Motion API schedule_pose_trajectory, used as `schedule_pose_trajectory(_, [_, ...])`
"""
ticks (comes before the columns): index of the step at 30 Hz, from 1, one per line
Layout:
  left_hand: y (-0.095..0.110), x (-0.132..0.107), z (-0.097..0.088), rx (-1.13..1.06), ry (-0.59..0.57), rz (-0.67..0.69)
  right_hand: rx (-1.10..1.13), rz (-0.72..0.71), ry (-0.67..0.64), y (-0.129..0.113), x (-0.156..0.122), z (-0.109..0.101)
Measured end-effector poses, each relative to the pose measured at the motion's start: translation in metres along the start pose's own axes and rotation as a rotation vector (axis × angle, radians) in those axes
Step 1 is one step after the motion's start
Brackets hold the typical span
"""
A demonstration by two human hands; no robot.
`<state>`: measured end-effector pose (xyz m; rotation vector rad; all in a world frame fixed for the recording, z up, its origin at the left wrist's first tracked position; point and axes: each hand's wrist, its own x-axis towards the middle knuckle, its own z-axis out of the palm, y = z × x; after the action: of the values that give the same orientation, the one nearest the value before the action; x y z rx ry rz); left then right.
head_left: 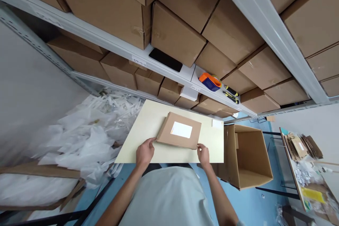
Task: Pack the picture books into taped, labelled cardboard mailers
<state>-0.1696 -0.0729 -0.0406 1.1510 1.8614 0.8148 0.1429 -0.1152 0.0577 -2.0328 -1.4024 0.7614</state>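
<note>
A flat brown cardboard box point(165, 132) with a white label point(181, 129) on its top face lies slightly turned on the pale table point(137, 130). My left hand point(145, 152) is at the box's near left corner, thumb and fingers closed on its edge. At the near right corner my right hand point(203, 154) pinches the edge, fingers bent together. The underside of the box is hidden. A small white pad or block point(216, 123) sits near the table's far right corner.
Shelves point(159, 67) packed with cartons rise behind the table, holding an orange and blue tape dispenser point(210, 81), yellow-black cutters point(231, 97) and a dark flat object point(165, 59). Plastic bags point(92, 137) heap on the left. A large open carton point(249, 159) stands right.
</note>
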Motion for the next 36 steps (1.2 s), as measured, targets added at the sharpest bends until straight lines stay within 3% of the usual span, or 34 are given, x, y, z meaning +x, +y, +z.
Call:
schedule_pose_trajectory(2, [0.016,0.011,-0.008,-0.008,0.080,0.024,-0.061,-0.064,0.104,-0.020,0.038,-0.031])
schedule_pose_trajectory(4, [0.048,0.022,-0.014,-0.077,0.171,0.091,-0.090,-0.175,0.183,-0.054,0.091,-0.064])
schedule_pose_trajectory(8, [0.158,0.032,-0.019,-0.237,0.242,0.363,-0.337,-0.628,0.318,-0.154,0.203,-0.109])
schedule_pose_trajectory(9, [0.190,0.031,-0.020,-0.266,0.252,0.450,-0.425,-0.650,0.308,-0.178,0.225,-0.113])
schedule_pose_trajectory(12, [0.273,0.016,-0.019,-0.303,0.280,0.650,-0.732,-0.440,0.121,-0.233,0.267,-0.111])
schedule_pose_trajectory(14, [0.310,0.000,-0.014,-0.302,0.321,0.717,-0.812,-0.345,0.017,-0.248,0.278,-0.105])
schedule_pose_trajectory(16, [0.331,-0.019,-0.003,-0.294,0.342,0.745,-0.811,-0.344,-0.025,-0.250,0.284,-0.102])
schedule_pose_trajectory(18, [0.338,-0.039,0.013,-0.283,0.342,0.745,-0.805,-0.366,-0.051,-0.244,0.288,-0.103])
schedule_pose_trajectory(21, [0.332,-0.068,0.045,-0.264,0.336,0.682,-0.767,-0.439,-0.083,-0.235,0.296,-0.111])
schedule_pose_trajectory(24, [0.311,-0.096,0.079,-0.244,0.316,0.580,-0.678,-0.540,-0.101,-0.223,0.301,-0.119])
schedule_pose_trajectory(27, [0.278,-0.125,0.105,-0.235,0.314,0.480,-0.556,-0.620,-0.104,-0.188,0.283,-0.121])
schedule_pose_trajectory(29, [0.255,-0.147,0.118,-0.248,0.325,0.420,-0.286,-0.648,-0.170,-0.146,0.250,-0.118])
schedule_pose_trajectory(31, [0.236,-0.169,0.128,-0.272,0.337,0.365,0.193,-0.603,-0.340,-0.094,0.198,-0.114])
schedule_pose_trajectory(33, [0.225,-0.189,0.137,-0.288,0.366,0.316,0.562,-0.441,-0.558,-0.045,0.138,-0.110])
schedule_pose_trajectory(36, [0.218,-0.216,0.150,-0.264,0.402,0.282,0.752,-0.190,-0.717,0.008,0.059,-0.109])
